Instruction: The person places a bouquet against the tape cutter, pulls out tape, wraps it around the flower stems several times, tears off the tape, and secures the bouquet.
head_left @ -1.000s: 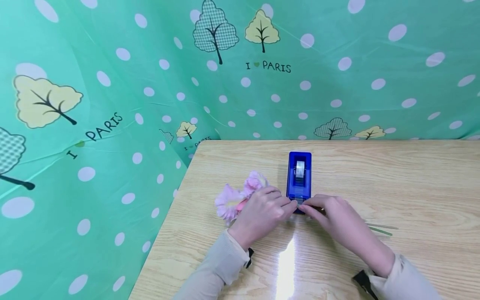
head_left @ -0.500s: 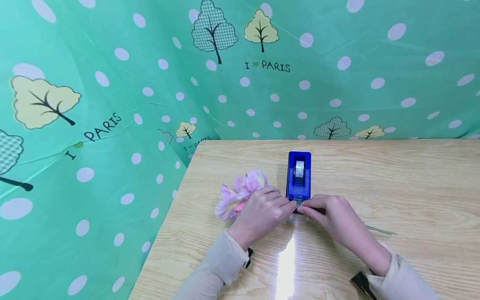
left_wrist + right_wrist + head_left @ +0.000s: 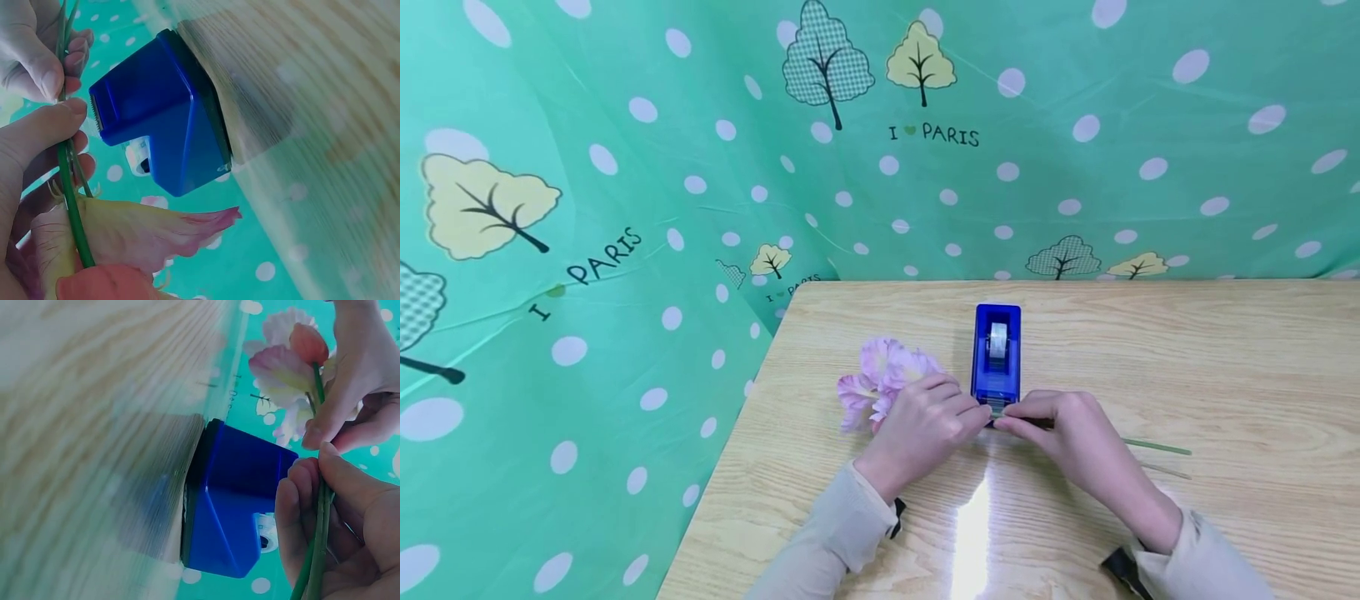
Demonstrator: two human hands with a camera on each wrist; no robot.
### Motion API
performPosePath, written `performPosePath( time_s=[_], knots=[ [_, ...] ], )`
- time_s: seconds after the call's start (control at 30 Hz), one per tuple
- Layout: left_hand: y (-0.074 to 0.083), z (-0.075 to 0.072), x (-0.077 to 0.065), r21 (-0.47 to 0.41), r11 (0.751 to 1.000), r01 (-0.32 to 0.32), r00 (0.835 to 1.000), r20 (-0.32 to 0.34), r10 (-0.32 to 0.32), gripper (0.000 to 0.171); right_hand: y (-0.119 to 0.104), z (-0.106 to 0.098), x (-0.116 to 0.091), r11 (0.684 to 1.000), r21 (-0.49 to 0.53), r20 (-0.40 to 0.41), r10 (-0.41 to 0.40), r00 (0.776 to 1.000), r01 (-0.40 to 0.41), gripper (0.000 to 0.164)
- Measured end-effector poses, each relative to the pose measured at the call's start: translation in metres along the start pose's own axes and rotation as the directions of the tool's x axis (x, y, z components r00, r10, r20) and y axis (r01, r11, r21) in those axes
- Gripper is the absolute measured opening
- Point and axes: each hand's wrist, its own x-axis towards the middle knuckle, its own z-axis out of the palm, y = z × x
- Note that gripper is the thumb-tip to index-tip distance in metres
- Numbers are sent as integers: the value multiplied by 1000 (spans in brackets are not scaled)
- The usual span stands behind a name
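Observation:
Pale pink-purple flowers (image 3: 883,371) with a coral bud (image 3: 308,344) lie to the left, partly behind my left hand (image 3: 925,422). That hand pinches their green stems (image 3: 74,212) just below the blooms. Close beside its fingertips, my right hand (image 3: 1067,425) pinches the same stems between thumb and fingers. The lower stem ends (image 3: 1161,448) stick out to the right past the right wrist. Both sets of fingertips are right at the front, toothed end of a blue tape dispenser (image 3: 997,379). A tape roll (image 3: 997,340) sits in the dispenser.
The dispenser stands on a light wood-grain table (image 3: 1225,358). A green polka-dot cloth (image 3: 1075,150) hangs behind the table and along its left side. A bright reflection shows on the tabletop between the forearms.
The flower heads have turned, showing different petals and shifting slightly up and right. The stem ends at right have swapped places, the green one now above. Both hands stay nearly in place.

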Motion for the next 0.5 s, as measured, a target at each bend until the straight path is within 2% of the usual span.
performPosePath(
  time_s=[0.13,0.3,0.5],
  knots=[
    [-1,0,0,-38,998,44,999,18,-43,4,-1,0,0,1000,11,-8,1,1000,0,5],
    [-2,1,-1,-62,992,106,993,58,-103,15,-3,2,0,999,-31,-29,-27,999,26,5],
    [-3,0,0,-91,987,129,987,108,-119,16,-1,3,0,995,-76,-51,-74,996,70,6]
  ],
)
